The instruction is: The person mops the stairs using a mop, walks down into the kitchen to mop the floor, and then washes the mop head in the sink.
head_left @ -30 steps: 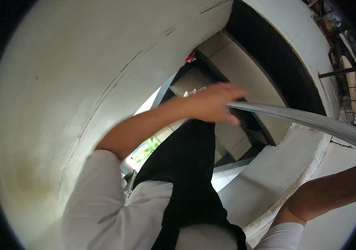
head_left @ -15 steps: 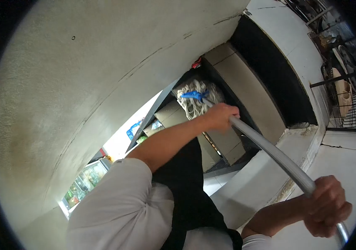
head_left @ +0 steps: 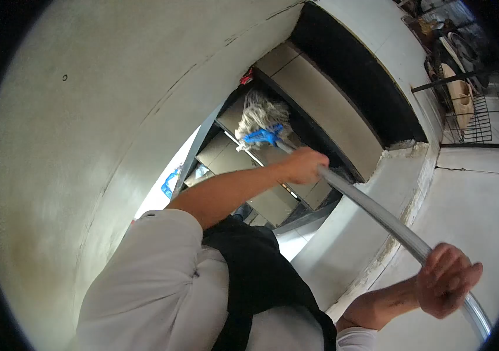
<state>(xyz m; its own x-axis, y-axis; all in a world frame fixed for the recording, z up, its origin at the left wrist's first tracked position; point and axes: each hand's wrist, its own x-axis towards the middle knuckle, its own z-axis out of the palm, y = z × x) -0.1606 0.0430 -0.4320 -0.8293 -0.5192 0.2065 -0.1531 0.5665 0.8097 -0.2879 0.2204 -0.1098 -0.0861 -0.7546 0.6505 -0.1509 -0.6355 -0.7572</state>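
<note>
A string mop with grey-white strands (head_left: 263,111) and a blue clamp (head_left: 263,136) rests on the stair steps. Its strands spread from the clamp toward the wall side. My left hand (head_left: 306,165) is closed round the silver handle (head_left: 372,207), a short way above the clamp. Farther up, near the handle's other end, my right hand (head_left: 447,281) also wraps round it. The handle runs slantwise between both hands and leaves view at the lower right.
Dark-edged tiled steps (head_left: 325,93) rise beside a cracked pale wall (head_left: 115,105). A low white ledge (head_left: 343,251) borders the other side. A wire rack (head_left: 477,123) holds shoes (head_left: 458,96). A small red item (head_left: 246,76) lies in the step corner.
The mop head has shifted down and away from the wall corner, its strands now trailing behind the clamp. Both hands keep their hold on the handle. The camera view has turned slightly.
</note>
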